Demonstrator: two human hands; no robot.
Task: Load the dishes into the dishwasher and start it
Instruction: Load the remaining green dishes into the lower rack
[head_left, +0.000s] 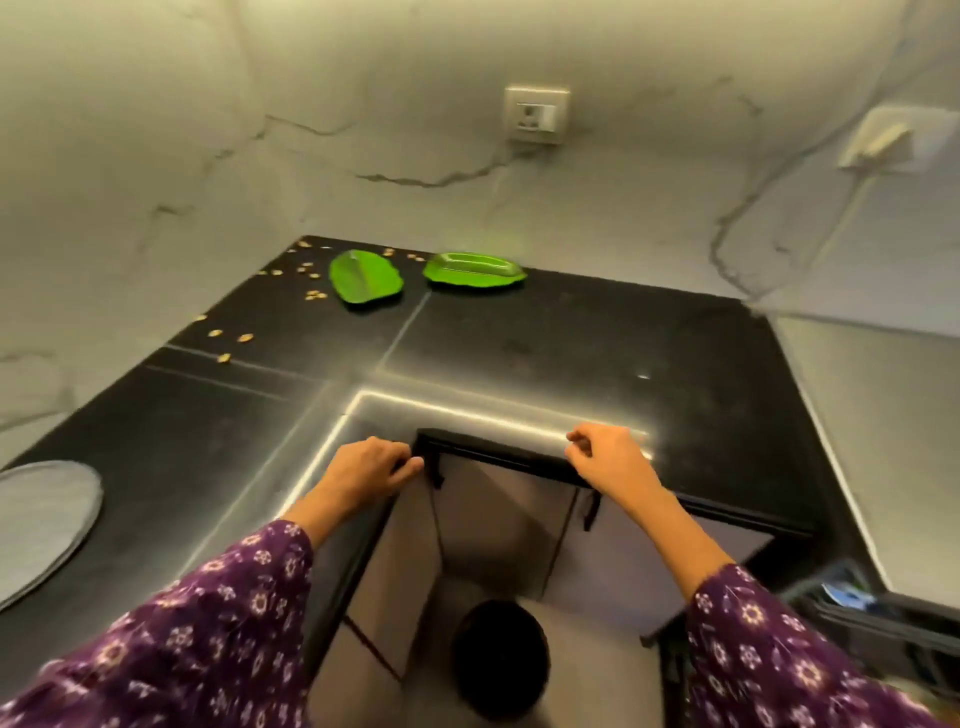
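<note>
Our left hand (371, 465) and right hand (608, 454), loosely curled and empty, reach the worktop (571, 338) edge; 2 green plates (366, 280) lie behind.

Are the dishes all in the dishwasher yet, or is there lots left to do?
Lots left. Done: hardly anything shows; a blurred dark rack at lower right holds something blue. In hand: nothing; the left hand and right hand rest at the edge of the black counter, holding no dish. Left: two green leaf-shaped dishes and a grey round plate wait on the counter, then the start.
</note>
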